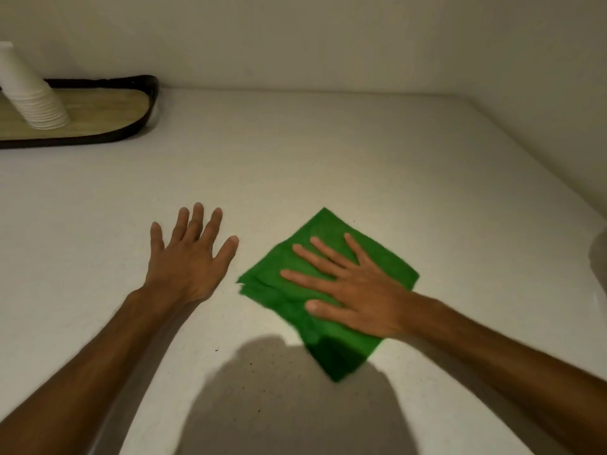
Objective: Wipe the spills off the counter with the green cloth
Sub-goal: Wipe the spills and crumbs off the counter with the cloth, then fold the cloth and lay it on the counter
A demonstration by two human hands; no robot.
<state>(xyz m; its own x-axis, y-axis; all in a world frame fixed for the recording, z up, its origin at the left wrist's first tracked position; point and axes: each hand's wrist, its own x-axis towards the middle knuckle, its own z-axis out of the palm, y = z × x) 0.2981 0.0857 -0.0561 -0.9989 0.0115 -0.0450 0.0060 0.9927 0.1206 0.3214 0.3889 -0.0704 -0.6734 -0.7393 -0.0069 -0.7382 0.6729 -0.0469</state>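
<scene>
The folded green cloth (331, 290) lies flat on the pale counter (295, 159), right of centre. My right hand (348, 290) presses down on it, palm flat and fingers spread; the cloth's edges look blurred. My left hand (189, 257) rests flat on the bare counter just left of the cloth, fingers apart, holding nothing. A few tiny dark specks (216, 350) dot the counter near the front, partly inside a shadow.
At the back left stands a dark-rimmed wooden tray (131, 126) holding a stack of white paper cups (29, 93). Walls close off the counter at the back and right. A pale object (599, 254) shows at the right edge.
</scene>
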